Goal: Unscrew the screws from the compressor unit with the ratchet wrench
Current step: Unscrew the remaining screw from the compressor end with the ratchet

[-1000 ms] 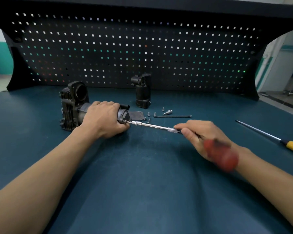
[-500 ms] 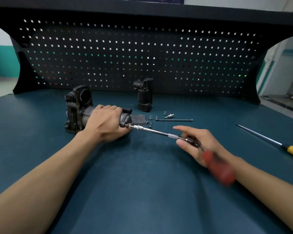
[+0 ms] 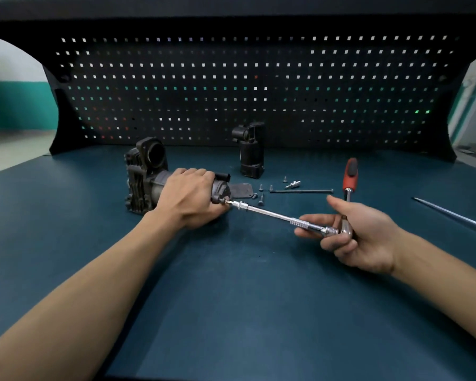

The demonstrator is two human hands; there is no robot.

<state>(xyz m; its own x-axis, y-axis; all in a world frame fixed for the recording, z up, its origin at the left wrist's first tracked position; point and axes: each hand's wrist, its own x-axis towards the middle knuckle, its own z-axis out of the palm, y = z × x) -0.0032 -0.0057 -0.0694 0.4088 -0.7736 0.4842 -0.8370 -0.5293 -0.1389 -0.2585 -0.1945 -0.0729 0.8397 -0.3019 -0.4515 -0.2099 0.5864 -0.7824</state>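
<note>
Compressor unit (image 3: 146,177) lies on its side on the bench (image 3: 231,312), left of centre, with its motor barrel pointing right. Left hand (image 3: 190,200): grip closed over the barrel, palm on top and fingers wrapped round. Probably this pins the unit down so it can't roll or twist under wrench torque.

Ratchet wrench (image 3: 350,177) is to the right of the unit, joined to it by a long extension bar (image 3: 270,213). The bar's tip sits on a screw (image 3: 226,200) at the barrel's end face, just under the left fingertips. Right hand (image 3: 363,237): grip closed on the wrench head where it meets the bar, forefinger laid along the knurled part, thumb up. The red handle points away from the person. Holding at the head likely steadies the bar in line with the screw while the handle swings.

Just right of the unit's end are a flat cover plate (image 3: 241,189) and loose screws (image 3: 261,199). Further right lie a small bit (image 3: 293,184) and a long bolt (image 3: 300,191), all clear of the bar's path. So some fasteners look already removed, and this screw is the one being worked. A black canister (image 3: 250,152) stands behind and to the right of the unit. A screwdriver shaft (image 3: 451,213) lies far right, well apart.

Risk: the tip could cam out if the bar tilts.
</note>
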